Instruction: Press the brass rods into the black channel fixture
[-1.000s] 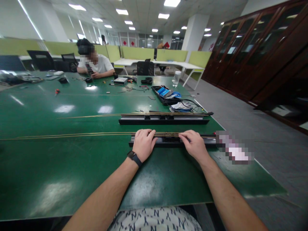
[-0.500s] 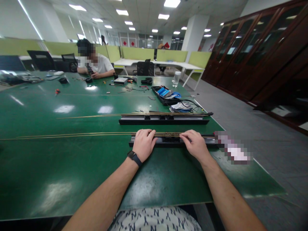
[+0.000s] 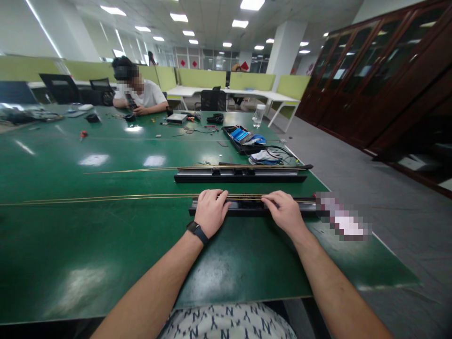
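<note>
A long black rail (image 3: 243, 213) with a grey inner face lies across the green table in front of me. Thin gold rods (image 3: 106, 198) run along its top and stick out far to the left. Over the rail's left part, my left hand (image 3: 211, 212) is curled, its fingers across the rods and its thumb at the near side. My right hand (image 3: 285, 211) pinches a gold rod between thumb and fingertips, right of the rail's middle. Beyond them lies a second black rail (image 3: 240, 179), also with gold rods along it.
A black tray (image 3: 236, 147) with blue parts and cables stands behind the far rail, beside a glove (image 3: 266, 157). A clear jar (image 3: 259, 117) is near the right edge. Across the green table (image 3: 106, 259), a person (image 3: 141, 96) sits among small parts. A blurred-out object (image 3: 344, 219) lies at right.
My right hand has shifted very slightly left along the rod. My left hand and both rails stay where they were.
</note>
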The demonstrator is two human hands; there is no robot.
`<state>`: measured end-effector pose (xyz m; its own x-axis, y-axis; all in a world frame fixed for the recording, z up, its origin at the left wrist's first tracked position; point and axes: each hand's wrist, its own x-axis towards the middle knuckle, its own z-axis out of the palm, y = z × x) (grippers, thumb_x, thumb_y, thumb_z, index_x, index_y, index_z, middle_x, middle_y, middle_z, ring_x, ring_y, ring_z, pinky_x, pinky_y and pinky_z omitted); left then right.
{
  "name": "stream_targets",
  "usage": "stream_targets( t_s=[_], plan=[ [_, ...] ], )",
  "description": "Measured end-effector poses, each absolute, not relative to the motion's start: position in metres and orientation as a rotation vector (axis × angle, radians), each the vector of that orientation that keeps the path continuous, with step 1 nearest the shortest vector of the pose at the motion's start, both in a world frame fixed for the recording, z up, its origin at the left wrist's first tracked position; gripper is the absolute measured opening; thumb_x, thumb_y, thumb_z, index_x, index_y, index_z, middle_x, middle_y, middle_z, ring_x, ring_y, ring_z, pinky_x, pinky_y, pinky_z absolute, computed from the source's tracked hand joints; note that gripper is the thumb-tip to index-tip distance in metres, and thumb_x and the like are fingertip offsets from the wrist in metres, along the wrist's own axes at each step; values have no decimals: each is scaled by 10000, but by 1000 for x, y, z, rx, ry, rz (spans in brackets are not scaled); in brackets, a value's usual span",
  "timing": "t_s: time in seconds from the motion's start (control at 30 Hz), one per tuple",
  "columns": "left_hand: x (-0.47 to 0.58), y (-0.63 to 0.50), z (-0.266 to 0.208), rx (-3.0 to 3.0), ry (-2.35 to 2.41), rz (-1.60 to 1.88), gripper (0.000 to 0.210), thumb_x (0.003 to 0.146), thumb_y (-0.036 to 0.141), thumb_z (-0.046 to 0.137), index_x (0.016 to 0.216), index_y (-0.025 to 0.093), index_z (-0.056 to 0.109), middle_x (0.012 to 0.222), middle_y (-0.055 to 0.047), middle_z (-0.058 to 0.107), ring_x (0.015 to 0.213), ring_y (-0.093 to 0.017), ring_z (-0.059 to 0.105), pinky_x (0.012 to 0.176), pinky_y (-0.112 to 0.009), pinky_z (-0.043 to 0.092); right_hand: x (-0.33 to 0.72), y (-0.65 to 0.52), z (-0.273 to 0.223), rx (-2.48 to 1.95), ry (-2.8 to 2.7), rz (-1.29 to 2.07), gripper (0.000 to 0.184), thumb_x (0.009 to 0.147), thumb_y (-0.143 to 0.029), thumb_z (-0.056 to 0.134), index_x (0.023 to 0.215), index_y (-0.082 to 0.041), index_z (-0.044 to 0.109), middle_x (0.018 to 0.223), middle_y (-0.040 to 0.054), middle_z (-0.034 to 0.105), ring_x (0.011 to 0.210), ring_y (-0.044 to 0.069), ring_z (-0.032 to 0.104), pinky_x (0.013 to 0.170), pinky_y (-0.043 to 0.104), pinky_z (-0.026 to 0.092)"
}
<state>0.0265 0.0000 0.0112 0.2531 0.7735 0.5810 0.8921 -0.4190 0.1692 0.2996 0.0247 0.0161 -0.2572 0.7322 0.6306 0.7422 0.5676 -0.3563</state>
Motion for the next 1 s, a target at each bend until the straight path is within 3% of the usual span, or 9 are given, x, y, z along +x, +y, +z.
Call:
stream_targets(
  t_s=[1.0],
  plan=[
    [27, 0, 12, -2333, -1568, -899, 287, 976, 333, 585, 1227, 214, 656, 1147, -106, 694, 1048, -259, 616, 999, -453, 442, 299, 24, 16, -1181, -1998, -11, 189, 967, -375, 596, 914, -266, 741, 946, 32, 746, 903, 211, 687, 847, 396, 491]
  ],
)
